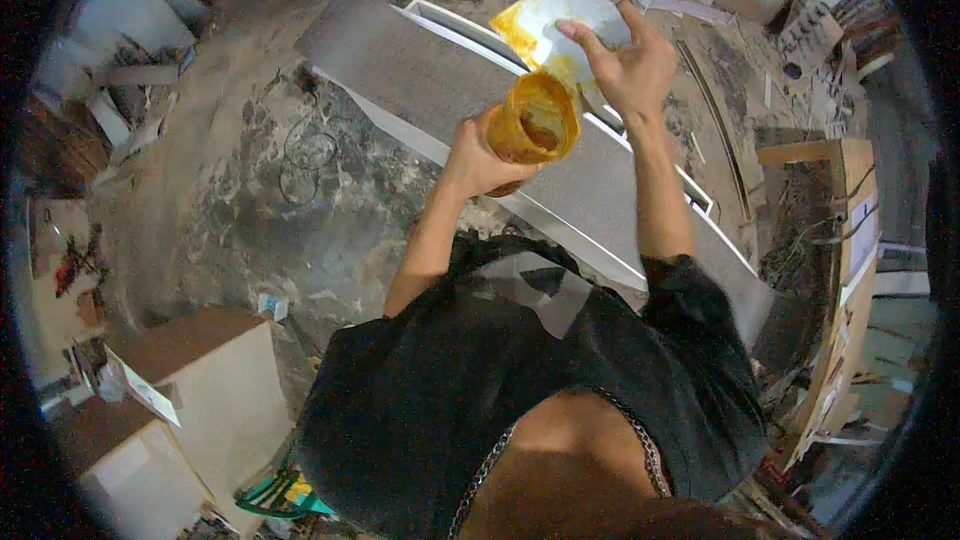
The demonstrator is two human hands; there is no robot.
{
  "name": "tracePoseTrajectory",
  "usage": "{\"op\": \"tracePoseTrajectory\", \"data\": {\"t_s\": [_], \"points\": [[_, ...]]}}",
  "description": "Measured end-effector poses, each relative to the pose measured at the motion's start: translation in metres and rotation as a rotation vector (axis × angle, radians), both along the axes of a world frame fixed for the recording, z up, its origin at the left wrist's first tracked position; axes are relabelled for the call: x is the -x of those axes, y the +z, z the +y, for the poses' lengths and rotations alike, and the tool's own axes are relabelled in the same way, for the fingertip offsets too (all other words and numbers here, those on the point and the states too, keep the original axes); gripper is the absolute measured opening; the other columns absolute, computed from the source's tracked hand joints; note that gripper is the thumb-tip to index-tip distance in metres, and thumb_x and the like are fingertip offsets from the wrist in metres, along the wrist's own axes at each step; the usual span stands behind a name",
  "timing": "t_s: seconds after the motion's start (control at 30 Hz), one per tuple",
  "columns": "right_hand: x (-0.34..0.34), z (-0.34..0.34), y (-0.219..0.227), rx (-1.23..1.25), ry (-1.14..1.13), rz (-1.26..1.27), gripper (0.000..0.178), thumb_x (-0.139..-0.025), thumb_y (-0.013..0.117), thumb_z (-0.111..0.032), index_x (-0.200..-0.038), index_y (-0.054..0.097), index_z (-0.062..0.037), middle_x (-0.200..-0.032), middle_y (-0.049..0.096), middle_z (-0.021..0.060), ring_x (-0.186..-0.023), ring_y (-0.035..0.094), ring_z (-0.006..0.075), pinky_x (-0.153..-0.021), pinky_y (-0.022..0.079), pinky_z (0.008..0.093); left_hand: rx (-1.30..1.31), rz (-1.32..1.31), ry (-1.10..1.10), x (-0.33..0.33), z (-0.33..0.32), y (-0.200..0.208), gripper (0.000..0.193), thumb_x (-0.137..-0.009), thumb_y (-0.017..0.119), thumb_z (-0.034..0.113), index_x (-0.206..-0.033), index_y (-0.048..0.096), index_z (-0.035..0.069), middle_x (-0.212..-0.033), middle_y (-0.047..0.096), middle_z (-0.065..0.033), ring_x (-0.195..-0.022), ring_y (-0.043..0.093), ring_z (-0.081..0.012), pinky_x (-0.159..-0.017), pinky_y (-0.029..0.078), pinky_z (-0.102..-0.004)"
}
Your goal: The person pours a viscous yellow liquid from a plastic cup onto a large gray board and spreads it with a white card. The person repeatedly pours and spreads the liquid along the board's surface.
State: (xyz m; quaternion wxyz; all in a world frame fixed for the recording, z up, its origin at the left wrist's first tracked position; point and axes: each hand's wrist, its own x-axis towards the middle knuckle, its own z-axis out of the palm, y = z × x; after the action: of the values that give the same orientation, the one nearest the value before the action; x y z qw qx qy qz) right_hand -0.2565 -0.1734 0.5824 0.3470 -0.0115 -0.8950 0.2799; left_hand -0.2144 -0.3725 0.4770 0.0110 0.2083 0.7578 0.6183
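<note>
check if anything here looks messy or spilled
The open jar in the left hand is coated with amber glue. The white card in the right hand is smeared with it. None shows on the grey panel.

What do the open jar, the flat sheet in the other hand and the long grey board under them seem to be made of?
Jar in the left hand: probably translucent plastic, coated with amber-orange paste that looks like glue. Sheet in the right hand: thin, stiff, smooth white, perhaps laminate or card, smeared yellow along one edge. Board: matte speckled grey face with white edges, likely a laminated wood panel.
</note>
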Motion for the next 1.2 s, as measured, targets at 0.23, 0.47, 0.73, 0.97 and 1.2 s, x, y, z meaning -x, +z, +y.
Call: {"op": "tracePoseTrajectory", "data": {"t_s": [0.23,0.47,0.73,0.97,1.2], "points": [[0.055,-0.144,-0.039,0.289,0.117,0.148,0.060,-0.069,0.090,-0.043,-0.097,0.072,0.0060,-0.086,0.073,0.0151,-0.077,0.068,0.0213,-0.073,0.053,0.0349,0.220,-0.058,0.349,-0.029,-0.127,0.008,0.055,-0.063,0.084,0.035,-0.106,0.067,0.005,-0.093,0.073,-0.0171,-0.089,0.071,-0.0362,-0.079,0.056,-0.0438],[0.174,-0.250,0.025,0.225,0.192,0.464,0.049,-0.079,0.083,-0.031,-0.104,0.068,0.0090,-0.096,0.073,0.0171,-0.081,0.069,0.0216,-0.075,0.054,0.0339,0.457,-0.425,0.429,-0.050,-0.335,-0.069,0.068,-0.060,0.086,0.045,-0.112,0.066,0.007,-0.106,0.071,-0.0184,-0.099,0.068,-0.0361,-0.085,0.054,-0.0444],[0.153,-0.455,-0.146,0.190,0.629,0.175,0.023,-0.095,0.061,-0.009,-0.116,0.065,-0.0006,-0.114,0.069,0.0182,-0.102,0.068,0.0350,-0.089,0.051,0.0398,0.046,-0.213,0.686,0.004,-0.505,-0.195,0.086,-0.054,0.093,0.018,-0.130,0.055,0.001,-0.122,0.067,-0.0173,-0.110,0.067,-0.0330,-0.094,0.054,-0.0420],[0.227,-0.632,-0.266,-0.434,1.299,-0.389,0.061,-0.086,0.065,-0.045,-0.143,0.052,-0.0292,-0.158,0.036,0.0111,-0.148,0.028,0.0354,-0.118,0.014,0.0657,0.003,-0.379,0.734,0.158,-0.602,-0.278,0.079,-0.060,0.090,0.021,-0.129,0.057,0.002,-0.116,0.070,-0.0178,-0.108,0.069,-0.0309,-0.091,0.055,-0.0419],[0.345,-0.757,-0.403,-0.655,1.414,-0.646,0.083,-0.082,0.072,-0.038,-0.155,0.034,-0.0270,-0.165,0.019,0.0113,-0.152,0.015,0.0335,-0.118,0.004,0.0669,-0.533,-0.493,0.992,0.261,-0.704,-0.477,0.063,-0.068,0.085,0.023,-0.123,0.062,0.003,-0.114,0.071,-0.0162,-0.108,0.068,-0.0288,-0.093,0.053,-0.0390]]}}
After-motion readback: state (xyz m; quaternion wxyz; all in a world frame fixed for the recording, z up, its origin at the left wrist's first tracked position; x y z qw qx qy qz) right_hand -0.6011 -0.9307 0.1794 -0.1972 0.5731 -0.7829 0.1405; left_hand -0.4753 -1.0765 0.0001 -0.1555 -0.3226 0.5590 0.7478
